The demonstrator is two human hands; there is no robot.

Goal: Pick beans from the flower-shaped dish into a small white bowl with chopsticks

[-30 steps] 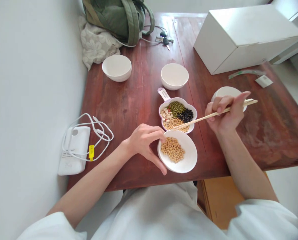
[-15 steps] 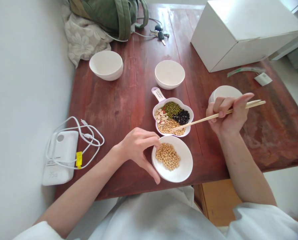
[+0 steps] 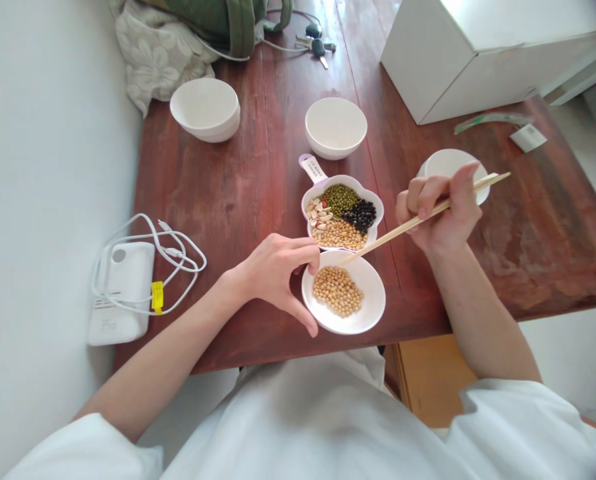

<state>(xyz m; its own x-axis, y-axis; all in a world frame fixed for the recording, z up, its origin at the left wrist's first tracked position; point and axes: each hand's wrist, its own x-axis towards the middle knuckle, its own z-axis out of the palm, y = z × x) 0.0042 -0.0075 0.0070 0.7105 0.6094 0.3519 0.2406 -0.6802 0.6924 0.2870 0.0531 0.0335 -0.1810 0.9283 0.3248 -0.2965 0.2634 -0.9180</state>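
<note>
Holding chopsticks [image 3: 393,233], the right hand [image 3: 441,210] slants them down into the nearest bowl [image 3: 371,303], tips at the edge of its tan beans [image 3: 338,292]; whether they touch any is unclear. The left hand [image 3: 284,272] grasps this bowl by its left side. The bowl sits near the front edge of the table [image 3: 193,180], just beside a dish [image 3: 379,208] of mixed beans [image 3: 341,199] and peanuts [image 3: 319,213]. Three other bowls [image 3: 336,130] stand apart.

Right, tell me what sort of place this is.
Probably a room in a home, though the view can't confirm it. A polished reddish-brown wooden table bears everyday belongings: a green fabric bag and metal keys with dark heads.
</note>
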